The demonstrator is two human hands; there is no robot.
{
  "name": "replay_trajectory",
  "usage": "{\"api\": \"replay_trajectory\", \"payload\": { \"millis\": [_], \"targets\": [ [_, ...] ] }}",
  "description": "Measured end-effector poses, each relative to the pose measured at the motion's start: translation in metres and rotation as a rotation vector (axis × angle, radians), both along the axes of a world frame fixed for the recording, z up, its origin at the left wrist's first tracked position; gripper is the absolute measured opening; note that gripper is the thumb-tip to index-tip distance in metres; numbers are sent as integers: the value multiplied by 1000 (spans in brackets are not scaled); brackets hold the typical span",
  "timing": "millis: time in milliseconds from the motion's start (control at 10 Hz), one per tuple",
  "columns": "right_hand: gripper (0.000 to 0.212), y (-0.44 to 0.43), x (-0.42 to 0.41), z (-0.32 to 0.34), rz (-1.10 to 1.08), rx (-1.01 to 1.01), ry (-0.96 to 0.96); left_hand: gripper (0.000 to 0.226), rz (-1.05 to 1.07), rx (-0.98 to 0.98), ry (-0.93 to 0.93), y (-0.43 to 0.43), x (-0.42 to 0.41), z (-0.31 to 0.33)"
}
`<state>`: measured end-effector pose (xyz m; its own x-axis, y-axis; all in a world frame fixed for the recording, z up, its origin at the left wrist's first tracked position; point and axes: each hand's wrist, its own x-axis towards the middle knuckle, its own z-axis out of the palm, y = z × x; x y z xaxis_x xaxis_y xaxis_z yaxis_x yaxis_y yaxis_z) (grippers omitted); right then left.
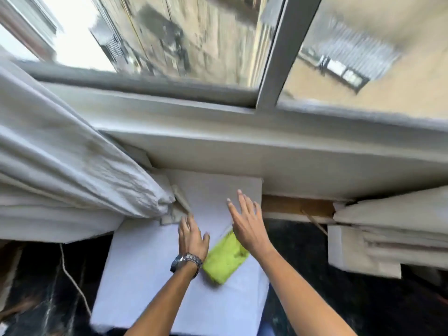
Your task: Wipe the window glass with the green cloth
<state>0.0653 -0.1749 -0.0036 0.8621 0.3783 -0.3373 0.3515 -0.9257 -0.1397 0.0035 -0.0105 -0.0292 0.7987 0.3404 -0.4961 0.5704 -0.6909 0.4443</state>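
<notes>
Green cloth lay folded on white tabletop, partly hidden between left hand and right hand. Both hands spread, empty. Window glass above, blurred; curtain bunched left.

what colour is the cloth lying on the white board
Bright lime green. The cloth shows best in the head view, lying folded between the two hands.

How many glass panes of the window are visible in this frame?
2: a left pane above the curtain, and a right pane, split by the grey upright bar. Others may lie outside the frame.
</notes>
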Motion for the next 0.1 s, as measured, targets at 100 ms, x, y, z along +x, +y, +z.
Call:
{"api": "replay_trajectory", "payload": {
  "millis": [100],
  "targets": [
    [69, 31, 89, 147, 161, 227, -450, 85, -87, 255, -562, 27, 92, 133]
  ]
}}
